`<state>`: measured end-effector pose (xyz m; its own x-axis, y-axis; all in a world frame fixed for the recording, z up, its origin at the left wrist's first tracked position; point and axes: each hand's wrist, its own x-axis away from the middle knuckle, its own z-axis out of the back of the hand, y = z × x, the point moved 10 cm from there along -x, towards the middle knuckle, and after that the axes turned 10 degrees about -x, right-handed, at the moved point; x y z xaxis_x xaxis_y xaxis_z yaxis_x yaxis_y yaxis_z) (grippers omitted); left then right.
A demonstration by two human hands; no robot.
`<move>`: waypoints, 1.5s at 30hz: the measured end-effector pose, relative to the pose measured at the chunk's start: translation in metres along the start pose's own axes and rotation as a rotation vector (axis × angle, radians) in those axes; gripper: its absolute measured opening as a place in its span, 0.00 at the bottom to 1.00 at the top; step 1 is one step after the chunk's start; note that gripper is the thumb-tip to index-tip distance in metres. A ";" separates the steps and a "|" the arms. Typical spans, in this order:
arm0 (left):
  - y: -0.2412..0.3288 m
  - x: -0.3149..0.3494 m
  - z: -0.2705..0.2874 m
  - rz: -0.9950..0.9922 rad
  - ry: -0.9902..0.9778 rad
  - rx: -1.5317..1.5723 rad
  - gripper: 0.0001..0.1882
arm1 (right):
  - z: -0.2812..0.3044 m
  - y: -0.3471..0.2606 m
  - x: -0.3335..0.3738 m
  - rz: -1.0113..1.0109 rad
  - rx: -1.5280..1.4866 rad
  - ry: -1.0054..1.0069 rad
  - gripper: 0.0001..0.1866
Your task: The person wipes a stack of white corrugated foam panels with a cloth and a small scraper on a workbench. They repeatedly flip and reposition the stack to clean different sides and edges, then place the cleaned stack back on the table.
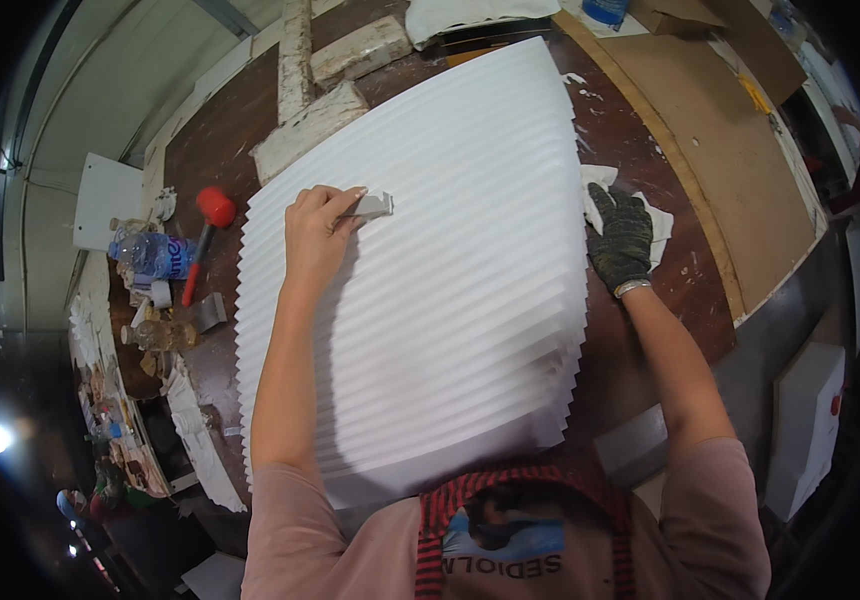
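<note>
A large white sheet with rows of parallel ridges and jagged side edges (430, 270) lies across the table in front of me. Over its upper left part, my bare left hand (322, 220) pinches a small flat metal blade (375, 206) between thumb and fingers. The blade's tip is close to the ridges; whether it touches them is unclear. My right hand (618, 235), in a dark glove, is beside the sheet's right edge, closed on a crumpled white cloth (660, 228) against the brown tabletop. Part of the cloth is hidden under the glove.
On the left are a red-headed mallet (215, 207), a plastic bottle with a blue label (155, 254), a clear bottle (158, 335) and a wide metal scraper (209, 313). Plaster-stained blocks (362, 52) stand at the far side. A brown board (720, 150) lies at right.
</note>
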<state>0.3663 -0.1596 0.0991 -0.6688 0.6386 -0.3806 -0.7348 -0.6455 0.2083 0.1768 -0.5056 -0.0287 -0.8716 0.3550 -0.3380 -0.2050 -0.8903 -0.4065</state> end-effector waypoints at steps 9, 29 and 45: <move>-0.033 0.008 0.000 0.066 -0.195 0.071 0.23 | 0.003 -0.004 0.000 0.046 -0.011 0.018 0.29; 0.179 -0.034 -0.066 -0.506 -0.379 0.237 0.20 | 0.005 -0.001 0.006 0.050 -0.035 0.079 0.29; -0.141 0.327 0.188 0.704 0.011 0.028 0.19 | 0.008 0.000 0.018 0.190 -0.231 0.156 0.27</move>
<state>0.2305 0.2191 0.1148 -0.9854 0.0681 -0.1559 -0.1300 -0.8925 0.4320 0.1577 -0.5011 -0.0282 -0.8020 0.2439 -0.5453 0.0770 -0.8630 -0.4992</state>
